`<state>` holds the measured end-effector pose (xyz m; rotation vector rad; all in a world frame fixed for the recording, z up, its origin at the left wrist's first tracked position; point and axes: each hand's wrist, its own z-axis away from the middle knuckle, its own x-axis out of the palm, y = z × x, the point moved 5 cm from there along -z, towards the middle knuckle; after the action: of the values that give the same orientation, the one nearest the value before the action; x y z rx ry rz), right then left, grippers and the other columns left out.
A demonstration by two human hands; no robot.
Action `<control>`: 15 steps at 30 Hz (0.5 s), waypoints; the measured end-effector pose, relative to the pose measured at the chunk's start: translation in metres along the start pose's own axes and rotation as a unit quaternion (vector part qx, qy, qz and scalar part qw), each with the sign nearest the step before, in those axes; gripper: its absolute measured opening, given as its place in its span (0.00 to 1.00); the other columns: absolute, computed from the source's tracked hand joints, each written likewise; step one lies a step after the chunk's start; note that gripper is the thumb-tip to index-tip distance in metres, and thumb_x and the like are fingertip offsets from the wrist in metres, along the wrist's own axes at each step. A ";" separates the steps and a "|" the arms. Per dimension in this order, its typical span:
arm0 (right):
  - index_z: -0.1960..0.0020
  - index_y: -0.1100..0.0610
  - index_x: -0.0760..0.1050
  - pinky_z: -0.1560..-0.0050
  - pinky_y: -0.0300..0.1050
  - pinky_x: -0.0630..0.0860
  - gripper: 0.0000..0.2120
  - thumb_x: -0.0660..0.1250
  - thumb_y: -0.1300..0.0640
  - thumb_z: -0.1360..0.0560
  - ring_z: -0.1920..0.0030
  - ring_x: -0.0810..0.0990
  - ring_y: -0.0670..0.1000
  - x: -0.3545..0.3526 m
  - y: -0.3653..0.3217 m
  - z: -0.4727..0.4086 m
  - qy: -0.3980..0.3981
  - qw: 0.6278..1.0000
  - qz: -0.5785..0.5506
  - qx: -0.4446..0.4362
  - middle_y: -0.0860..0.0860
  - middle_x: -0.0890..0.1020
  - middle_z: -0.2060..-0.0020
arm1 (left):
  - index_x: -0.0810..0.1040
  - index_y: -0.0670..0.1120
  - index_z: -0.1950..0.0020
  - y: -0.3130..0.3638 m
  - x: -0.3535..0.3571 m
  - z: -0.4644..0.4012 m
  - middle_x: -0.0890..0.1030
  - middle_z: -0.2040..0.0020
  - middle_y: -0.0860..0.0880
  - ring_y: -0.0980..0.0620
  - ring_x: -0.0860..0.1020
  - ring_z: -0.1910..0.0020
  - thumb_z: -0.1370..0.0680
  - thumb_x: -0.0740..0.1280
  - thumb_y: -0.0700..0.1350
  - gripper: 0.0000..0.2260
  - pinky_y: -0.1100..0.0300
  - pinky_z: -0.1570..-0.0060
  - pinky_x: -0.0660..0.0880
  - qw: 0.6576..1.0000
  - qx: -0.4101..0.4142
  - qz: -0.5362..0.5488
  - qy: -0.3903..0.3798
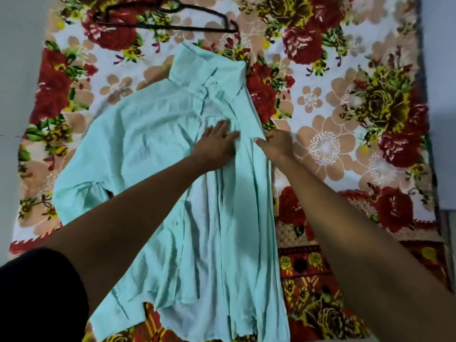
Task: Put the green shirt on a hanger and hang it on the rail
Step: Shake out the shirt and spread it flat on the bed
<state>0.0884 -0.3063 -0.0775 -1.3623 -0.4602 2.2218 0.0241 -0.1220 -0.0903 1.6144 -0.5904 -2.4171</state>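
The pale green shirt (172, 169) lies spread on a floral blanket (345, 107), collar pointing away from the person. The left hand (217, 144) rests flat on the shirt's chest, fingers straight, its grip open. The right hand (276, 146) pinches the shirt's right edge. A dark hanger (172, 18) lies beyond the collar, apart from the shirt.
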 end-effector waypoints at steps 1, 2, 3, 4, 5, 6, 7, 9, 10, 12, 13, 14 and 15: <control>0.69 0.52 0.68 0.69 0.42 0.64 0.21 0.75 0.52 0.23 0.71 0.68 0.47 -0.006 0.002 -0.003 -0.007 1.000 -0.029 -0.010 0.47 0.69 0.73 | 0.68 0.43 0.23 -0.003 -0.001 -0.001 0.58 0.19 0.36 0.36 0.58 0.20 0.22 0.67 0.43 0.27 0.42 0.23 0.61 1.000 -0.002 -0.003 0.017; 0.67 0.53 0.69 0.67 0.42 0.64 0.19 0.74 0.53 0.23 0.69 0.69 0.47 -0.015 0.003 -0.006 0.007 0.998 -0.069 -0.010 0.48 0.70 0.71 | 0.73 0.38 0.28 -0.006 -0.003 -0.003 0.63 0.21 0.35 0.35 0.63 0.22 0.24 0.65 0.39 0.24 0.44 0.26 0.65 0.999 -0.006 -0.009 0.035; 0.62 0.55 0.72 0.63 0.42 0.65 0.14 0.73 0.53 0.22 0.65 0.73 0.49 -0.026 0.007 -0.011 0.037 0.994 -0.105 0.000 0.49 0.74 0.67 | 0.76 0.34 0.33 -0.010 -0.007 -0.005 0.67 0.24 0.35 0.35 0.66 0.25 0.25 0.63 0.37 0.21 0.44 0.29 0.68 0.998 -0.012 -0.018 0.059; 0.56 0.57 0.74 0.60 0.42 0.67 0.11 0.72 0.52 0.21 0.61 0.74 0.49 -0.037 0.008 -0.012 0.063 0.988 -0.139 0.009 0.49 0.75 0.64 | 0.77 0.32 0.35 -0.011 -0.012 -0.007 0.69 0.26 0.35 0.34 0.68 0.27 0.26 0.61 0.35 0.20 0.44 0.30 0.69 0.996 -0.011 -0.027 0.085; 0.52 0.57 0.73 0.58 0.41 0.68 0.10 0.70 0.52 0.20 0.61 0.74 0.47 -0.044 0.012 -0.015 0.081 0.983 -0.166 0.017 0.47 0.75 0.62 | 0.76 0.30 0.36 -0.006 -0.019 -0.008 0.70 0.27 0.34 0.33 0.68 0.28 0.26 0.59 0.34 0.20 0.42 0.30 0.69 0.993 0.005 -0.038 0.113; 0.50 0.57 0.72 0.57 0.41 0.70 0.10 0.69 0.51 0.19 0.62 0.74 0.45 -0.050 0.014 -0.011 0.073 0.978 -0.191 0.029 0.45 0.74 0.61 | 0.75 0.30 0.33 0.007 -0.024 -0.009 0.69 0.26 0.34 0.32 0.67 0.27 0.25 0.59 0.34 0.21 0.39 0.29 0.68 0.989 0.040 -0.041 0.139; 0.49 0.56 0.73 0.57 0.41 0.74 0.09 0.68 0.51 0.18 0.61 0.75 0.41 -0.050 0.011 -0.007 0.038 0.975 -0.217 0.026 0.44 0.76 0.60 | 0.71 0.32 0.28 0.021 -0.026 -0.007 0.66 0.23 0.34 0.33 0.64 0.24 0.23 0.59 0.36 0.23 0.38 0.25 0.64 0.984 0.083 -0.041 0.153; 0.42 0.52 0.76 0.54 0.35 0.80 0.08 0.69 0.51 0.19 0.58 0.79 0.38 -0.045 0.012 0.004 -0.083 0.972 -0.217 0.020 0.45 0.82 0.53 | 0.62 0.40 0.20 0.054 -0.016 0.002 0.59 0.19 0.37 0.40 0.57 0.19 0.18 0.57 0.43 0.26 0.42 0.20 0.54 0.976 0.173 -0.044 0.126; 0.39 0.51 0.76 0.54 0.34 0.81 0.11 0.71 0.51 0.20 0.56 0.81 0.40 -0.041 0.017 0.012 -0.144 0.974 -0.170 0.031 0.47 0.84 0.49 | 0.61 0.43 0.19 0.067 -0.007 0.006 0.59 0.18 0.38 0.41 0.56 0.19 0.17 0.55 0.47 0.26 0.43 0.20 0.52 0.972 0.204 -0.061 0.099; 0.37 0.55 0.79 0.59 0.34 0.80 0.17 0.75 0.51 0.23 0.56 0.83 0.43 -0.042 0.038 0.018 -0.215 0.971 -0.085 0.060 0.50 0.85 0.45 | 0.67 0.45 0.21 0.074 0.011 0.009 0.64 0.20 0.37 0.39 0.61 0.20 0.17 0.52 0.53 0.26 0.42 0.21 0.54 0.973 0.203 -0.099 0.048; 0.39 0.56 0.80 0.60 0.32 0.79 0.17 0.76 0.52 0.24 0.57 0.83 0.44 -0.051 0.046 0.014 -0.188 0.977 -0.083 0.055 0.50 0.85 0.46 | 0.69 0.45 0.23 0.070 0.016 0.007 0.65 0.21 0.37 0.38 0.62 0.21 0.18 0.51 0.56 0.27 0.41 0.22 0.53 0.980 0.168 -0.107 0.027; 0.41 0.57 0.80 0.60 0.33 0.80 0.16 0.77 0.53 0.25 0.57 0.83 0.44 -0.064 0.047 0.012 -0.138 0.983 -0.116 0.044 0.49 0.84 0.49 | 0.68 0.44 0.22 0.063 0.017 0.004 0.64 0.21 0.37 0.38 0.61 0.20 0.18 0.53 0.57 0.27 0.42 0.22 0.52 0.987 0.120 -0.109 0.006; 0.43 0.57 0.80 0.58 0.35 0.82 0.14 0.77 0.54 0.25 0.57 0.84 0.45 -0.077 0.050 0.009 -0.076 0.981 -0.173 0.039 0.49 0.85 0.51 | 0.66 0.42 0.22 0.056 0.017 0.002 0.63 0.20 0.38 0.39 0.60 0.20 0.17 0.55 0.57 0.28 0.43 0.21 0.51 0.991 0.075 -0.108 -0.006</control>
<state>0.0982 -0.3914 -0.0432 -0.9890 -0.6080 2.0374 0.0109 -0.1787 -0.0808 1.8118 -0.6438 -2.5921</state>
